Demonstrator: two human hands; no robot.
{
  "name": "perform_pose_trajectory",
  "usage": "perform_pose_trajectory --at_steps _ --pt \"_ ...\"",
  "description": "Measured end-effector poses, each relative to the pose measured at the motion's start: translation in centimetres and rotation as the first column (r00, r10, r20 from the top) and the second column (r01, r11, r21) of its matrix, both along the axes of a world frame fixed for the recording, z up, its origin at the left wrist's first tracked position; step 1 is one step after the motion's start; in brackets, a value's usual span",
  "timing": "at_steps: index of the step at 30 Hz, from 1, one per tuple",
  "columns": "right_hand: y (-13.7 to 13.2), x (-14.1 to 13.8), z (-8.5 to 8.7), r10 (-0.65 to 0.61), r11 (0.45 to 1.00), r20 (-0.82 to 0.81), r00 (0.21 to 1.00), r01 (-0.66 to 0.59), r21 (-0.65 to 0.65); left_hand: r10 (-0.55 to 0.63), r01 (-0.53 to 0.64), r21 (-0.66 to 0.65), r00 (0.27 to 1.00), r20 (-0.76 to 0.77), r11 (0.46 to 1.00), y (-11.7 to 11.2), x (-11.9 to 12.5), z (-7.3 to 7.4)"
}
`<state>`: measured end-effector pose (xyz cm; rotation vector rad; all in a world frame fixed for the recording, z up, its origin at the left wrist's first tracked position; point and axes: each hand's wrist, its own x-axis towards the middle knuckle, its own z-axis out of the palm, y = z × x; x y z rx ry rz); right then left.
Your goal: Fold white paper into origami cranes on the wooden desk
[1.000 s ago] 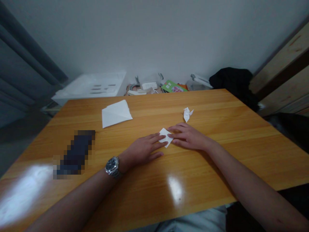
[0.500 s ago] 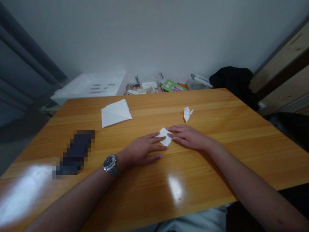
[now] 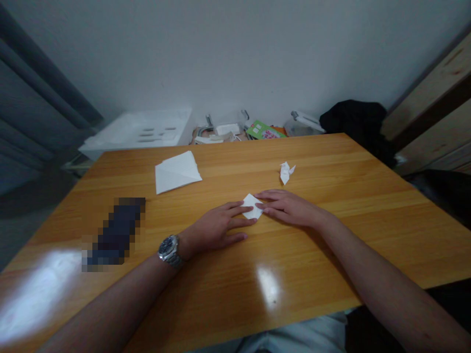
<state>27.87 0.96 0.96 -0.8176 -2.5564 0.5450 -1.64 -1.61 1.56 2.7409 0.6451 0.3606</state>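
A small folded piece of white paper, diamond-shaped, lies flat on the wooden table. From its left side my left hand reaches over it, fingers stretched out and apart, with fingertips resting on the paper and at its near corner. My right hand lies on the other side, fingers extended, its tips on the paper's right part and edge. The fingers cover some of the paper. Beyond my right hand stands a small folded white paper figure, touched by neither hand.
A stack of white paper sheets lies at the back left. A pixelated dark object is on the left side of the table. Past the far edge are a white tray, a green booklet and a black cloth item.
The fingertips of my left hand at the paper's near corner have shifted slightly. Otherwise both hands stay on the paper, and the view has moved a tiny amount.
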Motion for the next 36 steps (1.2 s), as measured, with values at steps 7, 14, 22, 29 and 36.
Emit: perform_pose_trajectory --at_steps 7,14,22,29,36 --pt "0.1 0.3 -0.1 0.007 1.000 0.059 0.998 -0.006 -0.022 0.012 -0.012 0.013 0.999 -0.050 1.000 0.1 0.1 -0.2" --pt "-0.5 0.5 0.5 0.046 0.999 0.118 0.992 -0.042 -0.034 0.013 -0.012 0.016 0.999 -0.047 1.000 0.1 0.0 -0.4" --pt "-0.5 0.3 0.2 0.042 0.998 0.099 0.994 -0.038 -0.042 0.005 -0.005 0.012 1.000 -0.020 1.000 0.2 -0.1 -0.6" --pt "0.1 0.4 -0.7 -0.114 0.990 0.078 0.990 0.120 -0.072 0.015 -0.014 0.021 1.000 -0.022 1.000 0.1 -0.1 -0.8" --pt "0.3 0.2 -1.1 -0.130 0.992 0.056 0.990 0.130 0.008 0.013 -0.011 0.042 0.999 -0.032 0.999 0.0 0.1 -0.9"
